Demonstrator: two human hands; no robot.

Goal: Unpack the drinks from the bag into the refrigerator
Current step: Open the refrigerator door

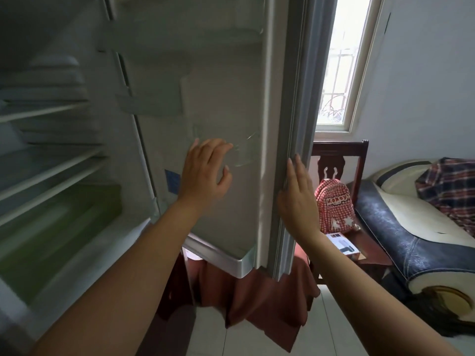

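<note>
The refrigerator door (226,80) stands open in front of me, its inner side with moulded white door shelves facing me. My left hand (208,170) is spread against the inner panel at the lower door shelf, fingers apart, holding nothing. My right hand (298,196) lies flat along the door's outer edge and grey seal (295,98), fingers straight. The refrigerator's inside (51,160) is at the left, blurred, with white shelves and a green drawer (59,235) at the bottom. A red and white checked backpack (334,206) sits on a chair behind the door. No drinks show.
A dark wooden chair (339,150) stands under the window (341,62) with a small box (343,244) on its seat. A black and cream sofa (411,227) with a plaid cloth (449,191) is at the right. A reddish cloth (257,299) hangs below the door. White floor tiles lie beneath.
</note>
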